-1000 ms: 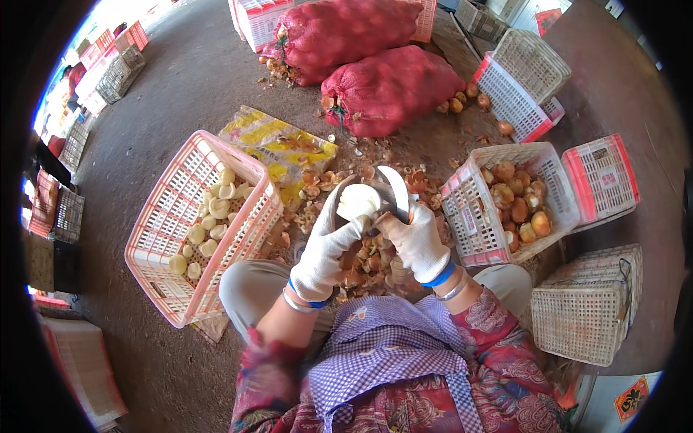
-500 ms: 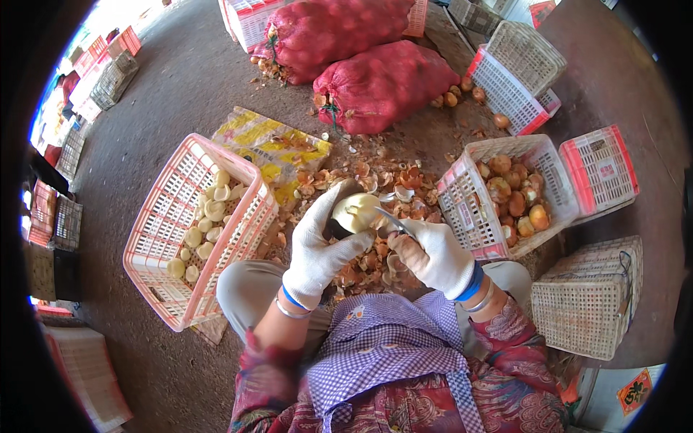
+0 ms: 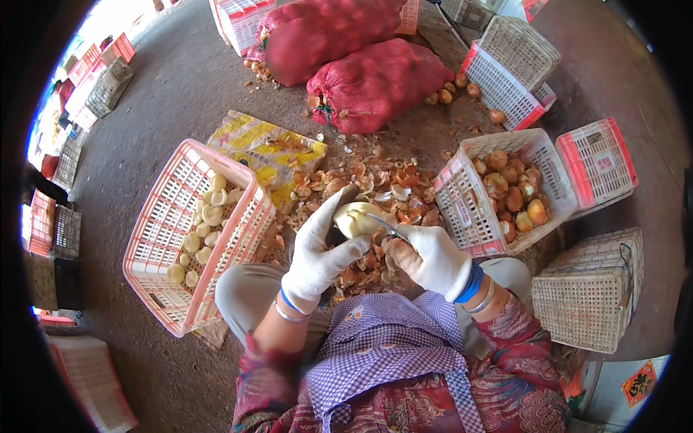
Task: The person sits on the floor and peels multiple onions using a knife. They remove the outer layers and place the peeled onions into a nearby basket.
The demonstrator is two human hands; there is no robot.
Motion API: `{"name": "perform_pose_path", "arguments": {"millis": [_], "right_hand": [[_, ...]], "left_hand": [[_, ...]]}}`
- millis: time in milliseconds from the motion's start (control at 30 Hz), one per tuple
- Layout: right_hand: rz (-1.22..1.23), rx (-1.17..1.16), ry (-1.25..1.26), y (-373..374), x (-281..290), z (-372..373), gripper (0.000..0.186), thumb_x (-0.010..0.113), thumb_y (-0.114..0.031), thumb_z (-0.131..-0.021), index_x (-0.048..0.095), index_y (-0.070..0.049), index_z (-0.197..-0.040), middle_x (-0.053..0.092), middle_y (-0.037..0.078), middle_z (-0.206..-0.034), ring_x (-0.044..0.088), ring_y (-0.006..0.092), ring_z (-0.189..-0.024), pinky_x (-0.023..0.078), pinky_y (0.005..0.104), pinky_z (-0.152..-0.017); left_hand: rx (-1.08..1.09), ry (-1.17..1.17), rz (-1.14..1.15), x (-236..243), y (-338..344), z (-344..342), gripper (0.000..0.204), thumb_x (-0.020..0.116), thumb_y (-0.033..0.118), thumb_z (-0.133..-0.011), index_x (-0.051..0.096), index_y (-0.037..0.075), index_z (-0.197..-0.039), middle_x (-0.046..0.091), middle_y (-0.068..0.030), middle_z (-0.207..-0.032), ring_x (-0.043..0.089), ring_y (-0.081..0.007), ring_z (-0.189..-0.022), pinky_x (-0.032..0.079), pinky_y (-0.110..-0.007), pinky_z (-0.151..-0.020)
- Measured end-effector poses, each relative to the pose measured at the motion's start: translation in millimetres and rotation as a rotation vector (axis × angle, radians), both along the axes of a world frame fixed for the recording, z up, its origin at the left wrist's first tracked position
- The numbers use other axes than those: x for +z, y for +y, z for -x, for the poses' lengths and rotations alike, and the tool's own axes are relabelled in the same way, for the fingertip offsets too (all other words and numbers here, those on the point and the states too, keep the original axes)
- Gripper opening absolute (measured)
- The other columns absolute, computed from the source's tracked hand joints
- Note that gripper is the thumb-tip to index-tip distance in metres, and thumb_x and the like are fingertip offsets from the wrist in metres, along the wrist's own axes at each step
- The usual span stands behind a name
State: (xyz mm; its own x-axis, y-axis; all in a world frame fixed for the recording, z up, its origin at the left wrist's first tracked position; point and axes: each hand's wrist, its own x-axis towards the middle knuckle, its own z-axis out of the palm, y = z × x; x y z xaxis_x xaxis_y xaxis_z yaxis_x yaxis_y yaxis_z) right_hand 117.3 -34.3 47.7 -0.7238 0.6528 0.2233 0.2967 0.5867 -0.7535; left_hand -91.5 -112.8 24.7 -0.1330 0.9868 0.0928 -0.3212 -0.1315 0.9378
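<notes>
My left hand (image 3: 319, 254), in a white work glove with a dark palm, is closed round a pale peeled onion (image 3: 353, 220). In my gloved right hand (image 3: 432, 258) is a small knife (image 3: 387, 225), its curved blade lying against the onion's right side. The knife's handle is hidden inside my fist. Beneath both hands a heap of brown onion skins (image 3: 393, 180) covers the ground. To the left stands a pink and white plastic basket (image 3: 254, 209) with peeled onions (image 3: 212, 215) in it. A white basket (image 3: 462, 216) on the right holds unpeeled brown onions (image 3: 514, 189).
Two full red mesh sacks (image 3: 379, 83) lie at the far side, with loose onions beside them. A yellow and white plastic sheet (image 3: 271, 148) lies behind the left basket. Overturned crates (image 3: 588, 296) and a red-rimmed crate (image 3: 598, 162) stand at the right.
The knife blade has shifted slightly across the onion, and the onion has turned a little in my left hand. The whole view has moved slightly.
</notes>
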Motion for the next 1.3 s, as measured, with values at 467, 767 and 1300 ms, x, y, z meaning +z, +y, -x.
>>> {"name": "perform_pose_path", "arguments": {"millis": [467, 767, 1300], "right_hand": [[0.952, 0.319, -0.194, 30, 39, -19, 0.046, 0.053, -0.042, -0.108, 0.072, 0.000, -0.106, 0.063, 0.000, -0.071, 0.056, 0.0067, -0.050, 0.046, 0.0245, -0.044], [0.400, 0.151, -0.099, 6, 45, -19, 0.022, 0.063, -0.019, -0.104, 0.071, 0.001, -0.107, 0.065, 0.013, -0.066, 0.069, 0.0204, -0.062, 0.051, 0.0363, -0.056], [0.077, 0.076, 0.006, 2, 27, -25, 0.023, 0.066, -0.025, -0.101, 0.070, -0.003, -0.096, 0.065, 0.021, -0.070, 0.068, 0.0405, -0.066, 0.051, 0.0454, -0.056]], "left_hand": [[-0.270, -0.315, 0.035, 16, -7, 5, 0.093, 0.088, 0.008, -0.077, 0.041, -0.006, -0.155, 0.061, -0.0166, -0.142, 0.060, -0.0242, -0.129, 0.045, -0.038, -0.112], [-0.216, -0.276, 0.065, 16, -3, 2, 0.093, 0.090, 0.008, -0.076, 0.042, -0.005, -0.154, 0.063, -0.0147, -0.140, 0.061, -0.0226, -0.127, 0.047, -0.038, -0.110], [-0.114, -0.243, 0.116, 21, 1, -7, 0.098, 0.092, 0.017, -0.072, 0.043, -0.007, -0.153, 0.065, -0.0175, -0.136, 0.063, -0.0260, -0.126, 0.050, -0.038, -0.108]]}}
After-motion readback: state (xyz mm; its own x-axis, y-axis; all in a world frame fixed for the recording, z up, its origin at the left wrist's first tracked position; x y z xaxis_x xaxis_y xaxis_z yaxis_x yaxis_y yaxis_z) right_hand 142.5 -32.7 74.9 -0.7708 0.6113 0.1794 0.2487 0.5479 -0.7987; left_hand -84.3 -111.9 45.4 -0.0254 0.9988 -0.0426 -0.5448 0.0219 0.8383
